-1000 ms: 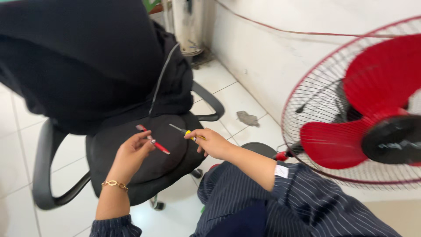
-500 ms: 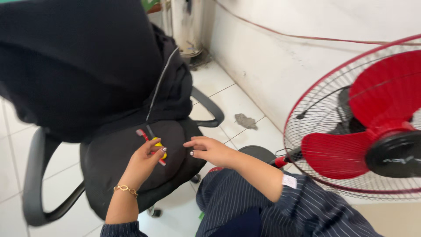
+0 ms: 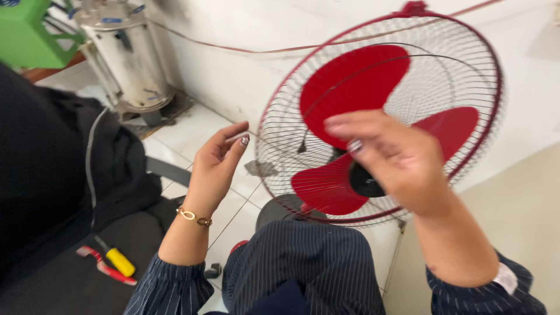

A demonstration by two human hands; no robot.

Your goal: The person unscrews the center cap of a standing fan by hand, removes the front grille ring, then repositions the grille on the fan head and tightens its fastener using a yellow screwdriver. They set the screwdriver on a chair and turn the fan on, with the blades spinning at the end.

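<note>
Two bare hands are raised in front of a red pedestal fan (image 3: 382, 125) that fills the right centre of the frame. The left hand (image 3: 213, 169), left of centre, has its fingers (image 3: 230, 143) loosely curled, thumb and forefinger tips pinched near a thin pale wire-like piece at the left edge of the wire guard (image 3: 280, 151); whether it is a guard wire or a loose part cannot be told. The right hand (image 3: 391, 157), blurred, lies over the middle of the guard with fingers bent and spread; it appears empty, though the blur leaves that uncertain. A gold bracelet (image 3: 193, 216) circles the left wrist, and dark pinstriped sleeves (image 3: 169, 286) cover both forearms.

Behind the guard sit three red blades (image 3: 350, 87) around a dark hub (image 3: 364, 181). To work the guard well, each hand would best take hold at the rim, on opposite sides, so that the thin wires do not bend, with the fingertips kept outside the mesh.

At lower left, on the black office chair seat (image 3: 52, 274), lie a yellow-handled screwdriver (image 3: 116, 259) and, just beside it, a red-handled tool (image 3: 99, 265); both are within reach of the left hand. A black garment (image 3: 70, 163) drapes the chair at left. A white metal cylinder (image 3: 128, 58) stands on the tiled floor (image 3: 192, 131) at upper left, beside a green object (image 3: 29, 32) in the corner.
</note>
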